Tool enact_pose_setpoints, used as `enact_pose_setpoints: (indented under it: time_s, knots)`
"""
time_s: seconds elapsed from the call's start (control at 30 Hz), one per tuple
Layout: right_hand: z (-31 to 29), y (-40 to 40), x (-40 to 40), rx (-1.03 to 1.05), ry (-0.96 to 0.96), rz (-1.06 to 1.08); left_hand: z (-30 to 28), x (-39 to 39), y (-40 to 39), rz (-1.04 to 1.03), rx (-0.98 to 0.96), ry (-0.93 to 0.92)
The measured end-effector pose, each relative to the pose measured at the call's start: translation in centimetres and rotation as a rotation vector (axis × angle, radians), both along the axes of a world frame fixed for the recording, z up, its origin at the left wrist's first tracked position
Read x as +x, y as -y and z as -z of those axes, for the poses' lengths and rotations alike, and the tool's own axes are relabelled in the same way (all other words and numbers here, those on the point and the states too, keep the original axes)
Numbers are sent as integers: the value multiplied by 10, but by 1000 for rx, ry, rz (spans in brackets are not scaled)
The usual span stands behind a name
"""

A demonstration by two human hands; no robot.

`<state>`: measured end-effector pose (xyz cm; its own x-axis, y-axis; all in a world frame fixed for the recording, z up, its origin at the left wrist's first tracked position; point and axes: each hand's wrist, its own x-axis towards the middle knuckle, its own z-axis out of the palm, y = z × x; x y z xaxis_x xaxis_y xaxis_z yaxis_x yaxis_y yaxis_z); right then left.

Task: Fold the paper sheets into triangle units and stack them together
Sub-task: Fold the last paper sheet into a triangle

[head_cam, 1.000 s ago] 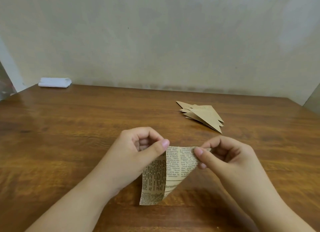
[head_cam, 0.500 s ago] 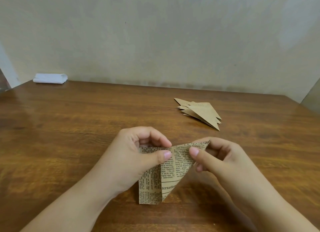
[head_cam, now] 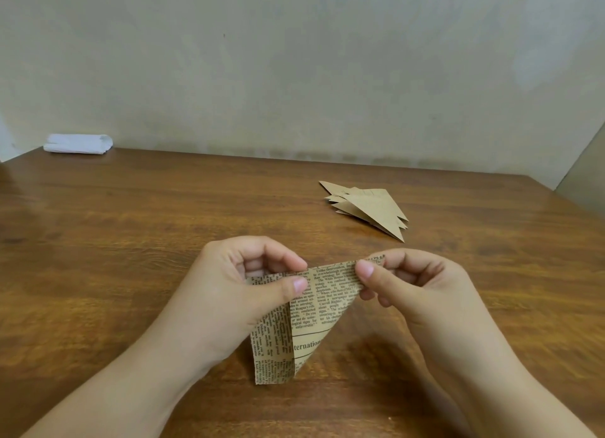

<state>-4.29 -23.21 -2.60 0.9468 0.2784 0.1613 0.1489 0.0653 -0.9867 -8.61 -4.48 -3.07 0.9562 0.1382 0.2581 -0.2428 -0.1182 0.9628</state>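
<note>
I am looking down at a glossy desk [head_cam: 137, 247] of dark reddish-brown wood with a flowing grain, and both hands are working one piece of paper above its near middle. The paper sheet [head_cam: 307, 310] is thin, tan kraft stock printed like an old newspaper in tight black columns, and it is showing as a downward-pointing triangle with a narrow folded flap running down its left side to a squared-off bottom end. I am reading "ternation" in large letters across the lower part and, in the small print, "The White House"; the rest is too fine for me to make out. The left hand [head_cam: 235, 293] is pinching the sheet's upper left edge, thumb on the front and index finger curled over the top. The right hand [head_cam: 412, 293] is clamping the upper right corner between thumb and index finger, its other fingers curled in. Farther back and to the right, the stack of folded triangles [head_cam: 370, 208] is lying flat, plain brown side up, points fanned. At the far left corner a white folded cloth [head_cam: 78, 143] is resting by the pale wall [head_cam: 294, 61].
</note>
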Motion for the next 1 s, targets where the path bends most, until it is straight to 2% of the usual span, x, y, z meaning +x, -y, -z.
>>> enact_pose_setpoints:
  time_s: [0.53, 1.0]
  knots:
    - [3, 1, 3, 25, -12, 26, 2, 0, 1, 23, 16, -14]
    - [4, -1, 2, -54, -24, 45, 4, 0, 0, -28, 65, -11]
